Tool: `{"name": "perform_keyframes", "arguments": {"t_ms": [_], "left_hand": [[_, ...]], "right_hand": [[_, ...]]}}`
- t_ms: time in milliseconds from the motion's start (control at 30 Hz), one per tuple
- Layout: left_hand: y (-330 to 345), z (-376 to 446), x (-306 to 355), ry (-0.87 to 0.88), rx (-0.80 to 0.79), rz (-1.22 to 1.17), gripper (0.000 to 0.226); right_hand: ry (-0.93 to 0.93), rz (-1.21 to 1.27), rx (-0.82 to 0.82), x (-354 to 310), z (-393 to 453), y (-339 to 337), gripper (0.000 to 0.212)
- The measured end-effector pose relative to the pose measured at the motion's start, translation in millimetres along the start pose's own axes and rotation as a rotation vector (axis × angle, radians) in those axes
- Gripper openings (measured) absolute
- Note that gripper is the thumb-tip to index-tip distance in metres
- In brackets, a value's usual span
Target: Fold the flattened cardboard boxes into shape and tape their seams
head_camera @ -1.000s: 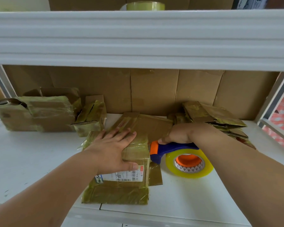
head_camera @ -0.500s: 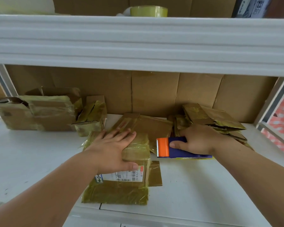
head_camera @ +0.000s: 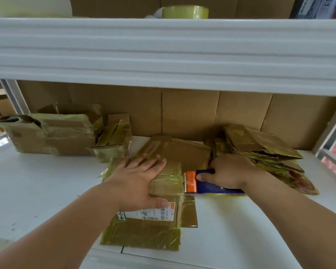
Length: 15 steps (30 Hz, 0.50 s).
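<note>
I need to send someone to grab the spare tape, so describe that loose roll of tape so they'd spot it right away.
Look at the white shelving unit and go to the upper shelf, above the one where the boxes are being taped. The roll of tape lies flat near the middle of its front edge, before a brown cardboard backing. It is pale yellow-green and round, with no dispenser on it, unlike the blue and orange tape dispenser below.

The right hand [head_camera: 230,172] covers most of the dispenser [head_camera: 211,186] — its roll is hidden. The box [head_camera: 144,232] label's print is too small to read — the upper shelf [head_camera: 163,55] hides the tape roll's [head_camera: 185,12] base.
</note>
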<state>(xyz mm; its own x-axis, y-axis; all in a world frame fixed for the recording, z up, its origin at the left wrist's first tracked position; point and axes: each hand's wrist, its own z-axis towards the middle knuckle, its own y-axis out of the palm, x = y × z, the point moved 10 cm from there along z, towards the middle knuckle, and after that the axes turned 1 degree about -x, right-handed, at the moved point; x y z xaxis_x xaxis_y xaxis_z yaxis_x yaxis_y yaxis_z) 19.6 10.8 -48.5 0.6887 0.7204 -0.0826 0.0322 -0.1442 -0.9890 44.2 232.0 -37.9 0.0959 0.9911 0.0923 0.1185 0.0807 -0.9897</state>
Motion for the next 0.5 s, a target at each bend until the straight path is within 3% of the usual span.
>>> {"name": "perform_keyframes", "arguments": {"t_ms": [133,267,500], "left_hand": [[-1,0,3,0.021,-0.018,-0.002,0.098],[-4,-4,6,0.025,-0.044,0.015,0.088],[-16,-13,23,0.068,0.025,0.075,0.071]], "right_hand": [[0.005,-0.112,0.183,8,-13,-2,0.067],[-0.022,-0.149,0.205,10,-26,21,0.062],[-0.006,-0.166,-0.124,12,-48,40,0.052]]}}
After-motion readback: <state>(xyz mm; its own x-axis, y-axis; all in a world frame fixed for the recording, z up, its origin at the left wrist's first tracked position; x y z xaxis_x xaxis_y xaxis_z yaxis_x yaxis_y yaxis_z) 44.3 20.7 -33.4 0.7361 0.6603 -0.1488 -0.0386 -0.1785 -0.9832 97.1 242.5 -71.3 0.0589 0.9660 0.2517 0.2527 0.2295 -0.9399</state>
